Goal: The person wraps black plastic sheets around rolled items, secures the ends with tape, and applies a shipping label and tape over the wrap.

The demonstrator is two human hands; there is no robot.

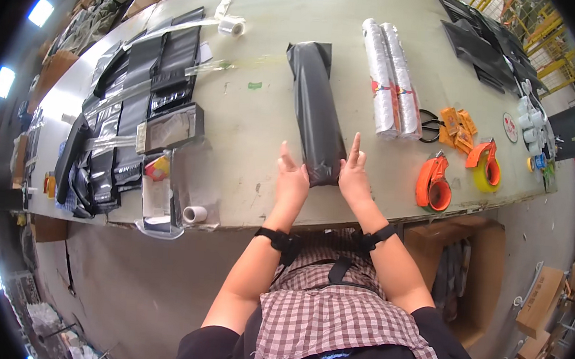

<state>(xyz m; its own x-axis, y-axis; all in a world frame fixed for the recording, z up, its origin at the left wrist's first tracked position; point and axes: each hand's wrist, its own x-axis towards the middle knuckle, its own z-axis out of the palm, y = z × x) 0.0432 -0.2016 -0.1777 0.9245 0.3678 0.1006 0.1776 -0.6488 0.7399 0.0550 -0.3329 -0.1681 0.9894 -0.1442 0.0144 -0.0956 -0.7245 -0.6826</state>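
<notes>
A long parcel in black plastic (318, 111) lies lengthwise on the table in front of me, its far end folded and flat. My left hand (293, 178) is at the left side of its near end, fingers stretched forward. On the opposite side my right hand (354, 176) has its index finger pointing away from me. Both hands are open and seem to touch the plastic with their inner edges; neither is wrapped around it. Right of the parcel, two silver foil-wrapped rolls (384, 79) lie side by side.
Black-handled scissors (430, 126), orange packets (457, 129) and two orange tape dispensers (434, 186) (484, 166) sit at the right. Black plastic bags (135, 93) cover the left, beside a grey tray (196, 122) and a clear tape roll (230, 26). Below the table edge stands a cardboard box (487, 263).
</notes>
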